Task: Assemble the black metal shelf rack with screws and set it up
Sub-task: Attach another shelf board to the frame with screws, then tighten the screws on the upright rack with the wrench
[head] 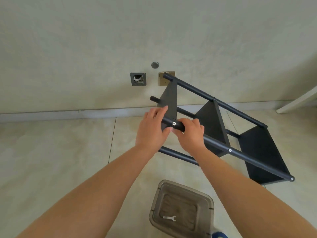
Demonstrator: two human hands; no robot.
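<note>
The black metal shelf rack with three flat shelves and round tube posts (212,124) lies tilted on its side on the pale tiled floor (60,152), its far end near the beige wall (85,48). Both hands are on the nearest post, at its upper end. The left hand (151,129) has its grip curled round the tube, thumb under it and fingers reaching over towards the top shelf. The right hand (191,134) grips the same tube just beside it, fingers wrapped over the top. Between the two hands sits a silver screw head (174,124) in the post; a second silver screw (230,150) shows further down the same tube. Close to the person, on the floor, stands a grey translucent plastic box (181,208) with a small silver wrench (169,217) lying inside it. On the wall behind the rack are a brass-coloured square plate (163,81), a dark square opening (138,79) and a small round grey cap (154,65).
</note>
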